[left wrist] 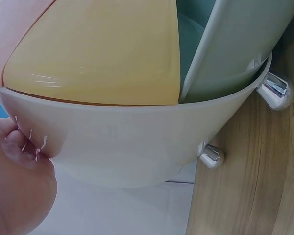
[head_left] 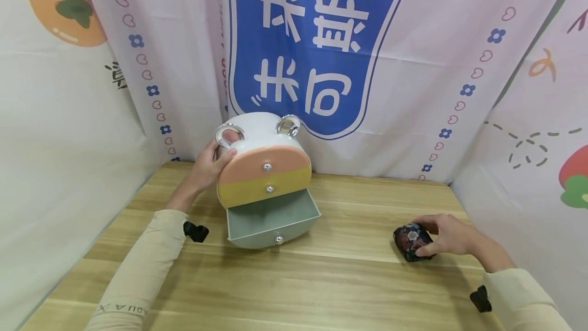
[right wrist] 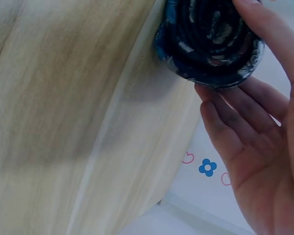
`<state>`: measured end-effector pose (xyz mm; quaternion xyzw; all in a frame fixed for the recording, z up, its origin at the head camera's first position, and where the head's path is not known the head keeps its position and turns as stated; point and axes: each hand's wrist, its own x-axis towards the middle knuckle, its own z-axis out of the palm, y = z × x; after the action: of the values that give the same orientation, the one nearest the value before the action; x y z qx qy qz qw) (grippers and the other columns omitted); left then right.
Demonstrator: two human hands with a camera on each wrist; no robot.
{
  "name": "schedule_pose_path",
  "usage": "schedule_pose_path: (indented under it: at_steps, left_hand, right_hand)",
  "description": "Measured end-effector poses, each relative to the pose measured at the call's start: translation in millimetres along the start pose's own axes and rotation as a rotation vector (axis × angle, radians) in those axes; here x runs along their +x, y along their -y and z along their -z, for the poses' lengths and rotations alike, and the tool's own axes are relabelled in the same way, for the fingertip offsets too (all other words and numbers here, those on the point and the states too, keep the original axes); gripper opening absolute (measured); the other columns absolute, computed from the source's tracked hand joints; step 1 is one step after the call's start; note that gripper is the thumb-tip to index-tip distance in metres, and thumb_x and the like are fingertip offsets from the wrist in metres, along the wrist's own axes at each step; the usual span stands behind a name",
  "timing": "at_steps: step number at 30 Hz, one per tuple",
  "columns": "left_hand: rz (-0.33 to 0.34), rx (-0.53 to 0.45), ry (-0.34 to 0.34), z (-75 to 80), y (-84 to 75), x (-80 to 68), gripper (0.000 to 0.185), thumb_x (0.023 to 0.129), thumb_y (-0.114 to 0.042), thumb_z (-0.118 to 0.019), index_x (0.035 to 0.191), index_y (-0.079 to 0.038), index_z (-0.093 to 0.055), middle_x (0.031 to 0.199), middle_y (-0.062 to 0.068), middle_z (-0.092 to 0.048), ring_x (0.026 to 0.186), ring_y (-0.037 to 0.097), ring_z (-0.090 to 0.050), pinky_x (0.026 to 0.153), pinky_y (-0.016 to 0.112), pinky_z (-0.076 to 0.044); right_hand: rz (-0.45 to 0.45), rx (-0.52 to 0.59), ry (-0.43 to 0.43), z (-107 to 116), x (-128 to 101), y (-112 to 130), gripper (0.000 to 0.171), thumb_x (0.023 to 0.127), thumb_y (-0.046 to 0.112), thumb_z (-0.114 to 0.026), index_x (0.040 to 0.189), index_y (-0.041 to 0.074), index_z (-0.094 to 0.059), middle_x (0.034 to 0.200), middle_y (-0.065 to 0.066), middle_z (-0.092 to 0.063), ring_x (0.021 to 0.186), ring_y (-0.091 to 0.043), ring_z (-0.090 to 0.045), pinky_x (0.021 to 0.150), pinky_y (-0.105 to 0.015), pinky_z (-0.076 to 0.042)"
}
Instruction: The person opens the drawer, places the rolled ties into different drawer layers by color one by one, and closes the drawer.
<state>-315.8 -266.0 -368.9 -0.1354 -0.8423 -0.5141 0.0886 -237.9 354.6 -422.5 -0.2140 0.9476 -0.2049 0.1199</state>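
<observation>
A small drawer box (head_left: 257, 132) with a white shell and silver ring ears stands at the back of the table. Its orange drawer (head_left: 243, 163) and yellow drawer (head_left: 248, 192) are closed; the green bottom drawer (head_left: 252, 236) is pulled out, and its visible inside is bare. My left hand (head_left: 212, 165) grips the shell's upper left side by one ear, thumb at the front edge. On the right, my right hand (head_left: 452, 236) holds a rolled-up dark floral cloth (head_left: 411, 239) between thumb and fingers. The coiled layers of the roll (right wrist: 213, 44) show in the right wrist view.
The wooden table (head_left: 340, 290) runs back to a printed curtain (head_left: 390, 116), with more printed cloth at both sides. Silver feet (left wrist: 277, 91) hold the box off the tabletop. Each sleeve carries a small black wrist camera (head_left: 196, 231).
</observation>
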Motion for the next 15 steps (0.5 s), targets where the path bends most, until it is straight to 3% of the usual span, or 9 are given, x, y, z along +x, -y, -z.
schedule_pose_path:
  at_steps: [8, 15]
  left_hand:
    - [-0.001, 0.014, 0.0, -0.3, 1.5, 0.8, 0.085, 0.103, -0.049, -0.058, 0.17, -0.014, -0.019, 0.176, 0.017, -0.022, 0.163, 0.036, -0.021, 0.134, 0.058, -0.017]
    - [-0.005, 0.02, -0.004, 0.4, 2.3, 1.5, 0.084, 0.104, -0.049, -0.057, 0.169, -0.013, -0.02, 0.175, 0.019, -0.024, 0.162, 0.037, -0.023, 0.134, 0.058, -0.018]
  right_hand:
    - [0.019, -0.029, -0.09, -6, 5, -5, 0.076, 0.075, 0.051, -0.093, 0.128, 0.001, -0.071, 0.121, -0.014, -0.077, 0.108, -0.032, -0.076, 0.092, -0.045, -0.065]
    - [0.058, -0.038, -0.13, 0, 14, 3, 0.073, 0.076, 0.05, -0.092, 0.125, 0.0, -0.073, 0.111, -0.005, -0.08, 0.099, -0.018, -0.077, 0.085, -0.03, -0.064]
